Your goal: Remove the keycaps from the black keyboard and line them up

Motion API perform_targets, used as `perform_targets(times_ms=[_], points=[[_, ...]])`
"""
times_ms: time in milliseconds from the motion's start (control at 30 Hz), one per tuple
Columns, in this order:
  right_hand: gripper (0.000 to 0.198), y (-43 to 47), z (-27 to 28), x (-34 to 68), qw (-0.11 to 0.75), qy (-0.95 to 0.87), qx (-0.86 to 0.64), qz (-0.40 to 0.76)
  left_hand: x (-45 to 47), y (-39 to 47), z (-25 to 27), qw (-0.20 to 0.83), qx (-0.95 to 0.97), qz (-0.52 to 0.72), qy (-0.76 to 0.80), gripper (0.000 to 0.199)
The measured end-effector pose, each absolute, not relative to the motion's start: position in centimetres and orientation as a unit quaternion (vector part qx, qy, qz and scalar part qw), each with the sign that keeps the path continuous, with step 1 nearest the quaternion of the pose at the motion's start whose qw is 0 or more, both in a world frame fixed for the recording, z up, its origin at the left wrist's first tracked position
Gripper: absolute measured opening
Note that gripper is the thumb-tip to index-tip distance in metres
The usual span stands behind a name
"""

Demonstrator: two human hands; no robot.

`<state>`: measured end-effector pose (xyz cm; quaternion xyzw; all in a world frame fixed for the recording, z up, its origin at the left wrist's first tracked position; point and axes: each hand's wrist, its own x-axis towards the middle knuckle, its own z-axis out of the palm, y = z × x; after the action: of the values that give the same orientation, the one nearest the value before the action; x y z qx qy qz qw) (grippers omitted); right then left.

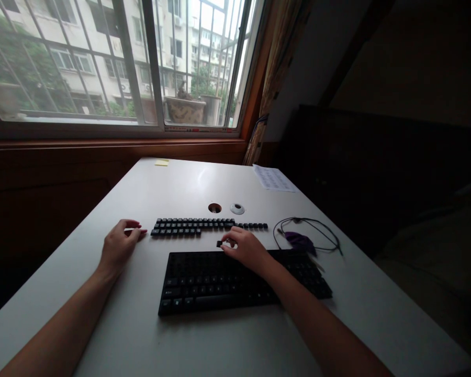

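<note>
My right hand (pixel 241 245) pinches a small black keycap (pixel 219 244) between thumb and fingertips, just above the far edge of the black keyboard (pixel 204 285). Letter keys and bottom keys show in the keyboard's nearer rows; its far rows look dark, with no key legends that I can make out. Beyond it, loose black keycaps (pixel 176 226) stand in neat rows on the white table. At the left end of those rows rests my left hand (pixel 123 238), fingers apart and holding nothing. My right forearm covers part of the keyboard's right side.
Right of the keycaps lie a coiled black cable (pixel 333 233) and a dark purple cloth-like item (pixel 300 241). A round hole (pixel 214 208) and its white ring cover (pixel 237 208) are farther back. Printed paper (pixel 277 179) and a yellow note (pixel 161 163) lie near the far edge.
</note>
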<state>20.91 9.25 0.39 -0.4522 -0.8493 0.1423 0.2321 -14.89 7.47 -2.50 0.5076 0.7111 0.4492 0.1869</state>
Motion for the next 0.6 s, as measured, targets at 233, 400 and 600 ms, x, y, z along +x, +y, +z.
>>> perform_targets(times_ms=[233,400,600], points=[[0.012,11.4,-0.8,17.6,0.169,-0.849,-0.49,0.105,-15.0,7.6,-2.9,0.192,0.516,0.446,0.706,0.025],[0.011,11.4,-2.0,17.1,0.185,-0.835,-0.507,0.108,-15.5,8.0,-3.7,0.181,0.529,0.432,0.707,0.023],[0.012,11.5,-2.4,17.1,0.196,-0.834,-0.505,0.102,-15.6,8.1,-3.8,0.18,0.539,0.429,0.702,0.023]])
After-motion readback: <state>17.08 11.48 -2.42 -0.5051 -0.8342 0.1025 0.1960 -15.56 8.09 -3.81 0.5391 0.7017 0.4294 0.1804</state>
